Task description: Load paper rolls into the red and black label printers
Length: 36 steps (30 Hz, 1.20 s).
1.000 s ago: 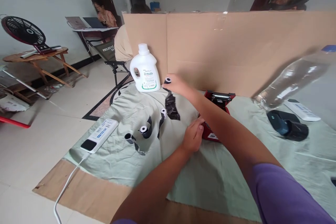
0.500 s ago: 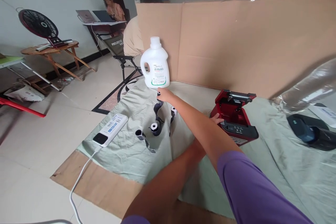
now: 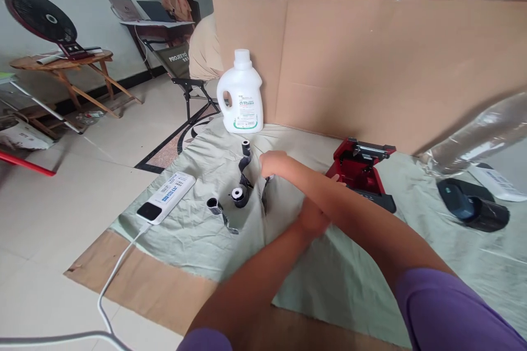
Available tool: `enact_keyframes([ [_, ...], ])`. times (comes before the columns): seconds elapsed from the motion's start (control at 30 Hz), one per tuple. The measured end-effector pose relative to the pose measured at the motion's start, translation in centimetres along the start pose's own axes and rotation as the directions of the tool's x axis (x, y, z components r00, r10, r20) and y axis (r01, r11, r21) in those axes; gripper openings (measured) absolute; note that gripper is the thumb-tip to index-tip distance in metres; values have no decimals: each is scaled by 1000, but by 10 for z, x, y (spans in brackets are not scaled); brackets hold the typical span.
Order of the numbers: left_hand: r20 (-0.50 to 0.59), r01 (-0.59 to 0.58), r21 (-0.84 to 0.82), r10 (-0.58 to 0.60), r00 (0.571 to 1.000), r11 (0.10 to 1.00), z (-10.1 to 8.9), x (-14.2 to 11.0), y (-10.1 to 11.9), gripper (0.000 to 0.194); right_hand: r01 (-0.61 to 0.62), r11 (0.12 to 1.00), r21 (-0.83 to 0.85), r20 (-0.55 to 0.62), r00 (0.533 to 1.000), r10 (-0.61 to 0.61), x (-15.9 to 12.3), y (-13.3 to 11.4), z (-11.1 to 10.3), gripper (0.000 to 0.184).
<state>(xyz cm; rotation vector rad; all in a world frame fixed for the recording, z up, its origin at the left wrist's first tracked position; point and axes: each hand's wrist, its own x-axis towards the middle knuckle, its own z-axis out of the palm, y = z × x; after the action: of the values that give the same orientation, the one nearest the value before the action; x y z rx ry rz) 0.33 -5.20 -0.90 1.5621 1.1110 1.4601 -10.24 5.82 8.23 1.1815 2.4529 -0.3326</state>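
Observation:
My right hand [image 3: 274, 163] is low over the cloth beside a small roll with a black strip [image 3: 265, 197]. Its fingers point down and are hidden, so a grip on that roll cannot be made out. Crossing under the right forearm, my left hand [image 3: 316, 216] reaches to a red and black box-shaped device [image 3: 364, 175] with its lid raised, fingers stretched along its left side. Left of my right hand, a black roll [image 3: 246, 146] stands with its strip trailing down to another black roll with a white core [image 3: 237, 195]. A third black roll [image 3: 213, 205] lies nearer me, partly unwound.
A white detergent jug [image 3: 242, 96] stands against a cardboard wall [image 3: 329, 60]. A white power strip [image 3: 167, 197] with a cable lies left. At right are a dark device [image 3: 471, 205] and a clear plastic bottle [image 3: 473, 134]. A person [image 3: 177, 3] sits behind a laptop far left.
My right hand set down a black roll near the jug, let go, and moved right and nearer me to another roll. My left hand stays at the red device. The view shifted.

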Motion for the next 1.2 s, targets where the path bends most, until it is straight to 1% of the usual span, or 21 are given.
enact_keyframes([
  [0.07,38,-137,-56,139,990,989,-3,-1,-1,43,6,1000,23,-7,1000,-6,-11,6,6,42],
  [0.1,47,-183,-75,187,981,980,-4,-1,-3,44,23,998,58,-30,999,-22,-17,13,7,39],
  [0.13,50,-197,-75,201,978,978,-5,-1,-4,44,53,993,109,-80,996,-45,-24,20,8,36],
  [0.17,48,-194,-64,198,979,979,-4,-1,-6,41,99,979,176,-160,984,-71,-31,29,9,32],
  [0.2,48,-183,-44,185,982,982,-4,0,-8,39,164,954,252,-257,962,-97,-40,39,10,29],
  [0.27,35,-138,13,137,990,990,-1,1,-10,35,341,852,396,-445,884,-147,-64,60,14,28],
  [0.33,12,-89,60,88,996,994,1,2,-10,36,504,713,488,-571,802,-176,-94,81,19,30],
  [0.37,5,-80,70,80,997,994,1,2,-10,37,548,654,522,-606,778,-168,-111,92,22,31],
  [0.43,2,-78,77,78,997,994,2,1,-10,38,574,556,601,-639,763,-96,-145,114,27,31],
  [0.57,-1,-57,130,57,998,990,4,-2,-14,39,556,349,754,-621,777,103,-200,161,33,28],
  [0.63,-10,-65,145,67,998,987,4,-2,-14,37,549,302,779,-610,775,164,-216,181,36,29],
  [0.73,-115,-134,144,151,982,981,2,1,-3,40,508,304,806,-575,794,199,-226,196,38,27],
  [0.8,-184,-236,198,272,945,951,-1,6,14,48,472,300,829,-539,819,198,-226,196,39,23],
  [0.87,-186,-326,315,395,900,891,-3,11,38,62,443,294,847,-506,842,188,-223,190,40,19],
  [0.9,-176,-339,383,429,886,859,-3,14,50,70,431,303,850,-495,851,179,-221,185,41,17],
  [0.97,-164,-297,509,430,888,808,-4,16,73,79,410,366,835,-489,859,154,-217,175,44,15],
  [1.0,-164,-261,558,414,896,788,-5,17,82,80,405,421,812,-502,852,150,-215,169,46,15],
  [1.07,-149,-225,611,389,909,759,-10,18,91,76,404,535,742,-559,814,161,-212,158,49,17],
  [1.13,-89,-284,585,409,908,759,-22,19,89,66,412,614,673,-628,757,181,-210,146,53,21],
  [1.17,-73,-334,539,438,896,773,-30,21,84,60,415,640,647,-653,735,183,-208,140,55,23],
  [1.2,-87,-376,478,469,879,794,-39,23,79,52,413,663,624,-666,725,175,-206,134,58,24],
])
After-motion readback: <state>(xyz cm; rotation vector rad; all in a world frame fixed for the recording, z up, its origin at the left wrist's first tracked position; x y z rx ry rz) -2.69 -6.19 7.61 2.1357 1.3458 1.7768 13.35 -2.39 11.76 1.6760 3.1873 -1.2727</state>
